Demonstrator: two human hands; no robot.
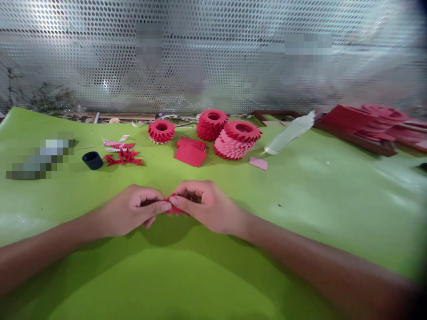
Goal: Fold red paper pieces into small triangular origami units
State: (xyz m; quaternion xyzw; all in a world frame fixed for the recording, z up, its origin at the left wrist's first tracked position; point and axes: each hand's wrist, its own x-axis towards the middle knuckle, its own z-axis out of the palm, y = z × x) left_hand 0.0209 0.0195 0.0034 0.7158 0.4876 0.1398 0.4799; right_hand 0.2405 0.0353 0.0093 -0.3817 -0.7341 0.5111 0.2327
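Note:
Between my two hands is a small piece of red paper (pixel 176 209), partly hidden by the fingers. My left hand (pixel 133 209) pinches its left end with thumb and forefinger. On the other side my right hand (pixel 208 206) grips it, thumb on top. Beyond the hands lies a pile of red paper rectangles (pixel 190 152). Left of that pile are folded red paper pieces (pixel 125 157), beside a short dark cylinder (pixel 92 160). Rings of interlocked folded paper stand farther back: a red one (pixel 161 131), another red one (pixel 212 124) and a red-and-pink one (pixel 237 139).
A pink paper slip (pixel 258 163) lies near a translucent tube with a torn end (pixel 290 133). At the back right, a brown tray (pixel 360 138) holds red and pink paper. A perforated metal sheet (pixel 213 53) rises behind the green tabletop (pixel 316 195). A blurred-out object (pixel 42 158) lies left.

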